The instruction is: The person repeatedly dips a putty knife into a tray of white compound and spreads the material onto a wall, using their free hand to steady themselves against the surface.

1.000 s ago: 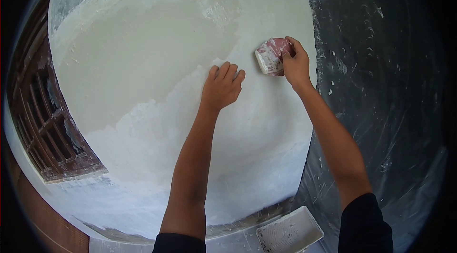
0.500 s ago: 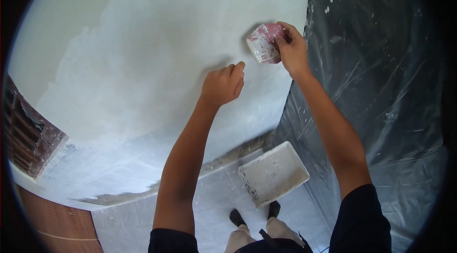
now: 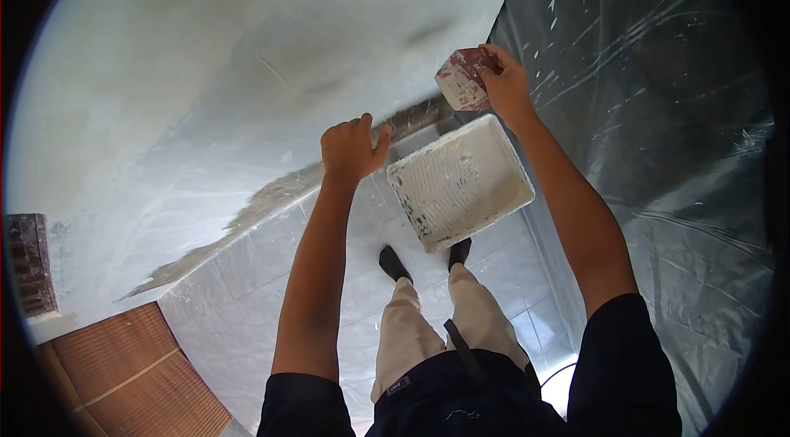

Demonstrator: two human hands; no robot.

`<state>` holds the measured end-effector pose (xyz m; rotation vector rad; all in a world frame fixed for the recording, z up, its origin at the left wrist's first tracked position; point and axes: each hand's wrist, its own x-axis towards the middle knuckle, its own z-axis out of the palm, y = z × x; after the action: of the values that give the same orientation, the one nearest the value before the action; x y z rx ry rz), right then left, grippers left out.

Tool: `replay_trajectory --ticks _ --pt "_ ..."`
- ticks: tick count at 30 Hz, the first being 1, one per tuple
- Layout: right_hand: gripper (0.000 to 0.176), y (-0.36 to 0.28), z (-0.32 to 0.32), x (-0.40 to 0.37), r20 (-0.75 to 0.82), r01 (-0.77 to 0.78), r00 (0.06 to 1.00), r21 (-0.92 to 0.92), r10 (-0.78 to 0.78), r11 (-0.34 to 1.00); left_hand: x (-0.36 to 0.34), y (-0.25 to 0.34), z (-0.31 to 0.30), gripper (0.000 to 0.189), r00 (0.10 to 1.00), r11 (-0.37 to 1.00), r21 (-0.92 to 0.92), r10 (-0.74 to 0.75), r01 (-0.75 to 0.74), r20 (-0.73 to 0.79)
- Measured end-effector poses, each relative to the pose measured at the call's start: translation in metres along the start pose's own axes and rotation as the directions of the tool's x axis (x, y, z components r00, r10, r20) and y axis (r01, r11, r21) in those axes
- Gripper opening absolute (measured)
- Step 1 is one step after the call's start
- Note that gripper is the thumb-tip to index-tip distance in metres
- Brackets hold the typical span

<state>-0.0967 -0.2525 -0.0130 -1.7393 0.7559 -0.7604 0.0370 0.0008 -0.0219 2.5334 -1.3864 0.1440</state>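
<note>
My right hand (image 3: 508, 90) grips a red, hexagonal piece (image 3: 466, 77) smeared with white at its edge, held between thumb and fingers near the wall's right edge. My left hand (image 3: 354, 147) is raised before the lower wall, its fingers curled and the thumb sticking out, with nothing visible in it. Below and between both hands lies a white paint tray (image 3: 462, 183) with a ribbed part and whitish paint or paste in it. The wall (image 3: 206, 67) shows pale, uneven patches.
Dark plastic sheeting (image 3: 650, 116) hangs at the right. Pale sheeting covers the floor (image 3: 247, 313), where my feet stand below the tray. A brown grille (image 3: 31, 260) is at the left, with an orange-brown ribbed panel (image 3: 136, 367) beneath it.
The view has tilted down, so the tray and my legs show higher. My left hand has shifted left and its thumb now sticks out. My right hand still holds the red piece.
</note>
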Motion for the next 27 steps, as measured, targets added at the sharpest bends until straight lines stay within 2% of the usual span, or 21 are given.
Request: replay_trajectory --ticks 3,7,9,13,15,19,21,22,24,27 --pt "0.039 0.045 -0.001 -0.021 0.02 -0.001 1.0 -0.095 0.003 0.995 -0.028 0.001 0.029 0.024 0.999 0.999 0.009 -0.047 0.047 0.02" --pt "0.039 0.073 -0.005 -0.051 0.003 -0.111 0.993 -0.223 0.115 0.968 -0.059 0.006 0.069 0.02 0.996 0.996 0.053 -0.074 0.071 0.053" --pt "0.037 0.092 -0.007 -0.06 -0.02 -0.114 0.993 -0.312 0.113 0.943 -0.071 0.007 0.096 0.027 0.985 0.988 -0.019 -0.154 0.156 0.082" --pt "0.035 0.12 -0.013 -0.083 -0.037 -0.181 0.983 -0.406 0.181 0.896 -0.092 0.016 0.136 0.035 0.983 0.981 -0.107 -0.153 0.163 0.099" --pt "0.033 0.141 -0.014 -0.093 -0.073 -0.202 0.979 -0.467 0.19 0.861 -0.1 0.026 0.146 0.044 0.964 0.957 -0.168 -0.209 0.237 0.167" --pt "0.032 0.172 -0.021 -0.113 -0.095 -0.298 0.953 -0.465 0.287 0.834 -0.122 0.039 0.176 0.051 0.95 0.939 -0.17 -0.278 0.3 0.145" --pt "0.031 0.188 -0.024 -0.121 -0.1 -0.301 0.951 -0.501 0.291 0.812 -0.133 0.042 0.187 0.058 0.916 0.891 -0.223 -0.366 0.396 0.166" --pt "0.031 0.195 -0.025 -0.123 -0.104 -0.311 0.948 -0.499 0.3 0.809 -0.135 0.044 0.191 0.058 0.916 0.892 -0.22 -0.362 0.394 0.174" --pt "0.032 0.207 -0.027 -0.126 -0.116 -0.274 0.961 -0.547 0.252 0.791 -0.14 0.048 0.199 0.064 0.846 0.798 -0.286 -0.481 0.531 0.231" --pt "0.034 0.223 -0.028 -0.127 -0.111 -0.222 0.975 -0.546 0.193 0.808 -0.146 0.056 0.207 0.068 0.799 0.729 -0.328 -0.538 0.601 0.268"
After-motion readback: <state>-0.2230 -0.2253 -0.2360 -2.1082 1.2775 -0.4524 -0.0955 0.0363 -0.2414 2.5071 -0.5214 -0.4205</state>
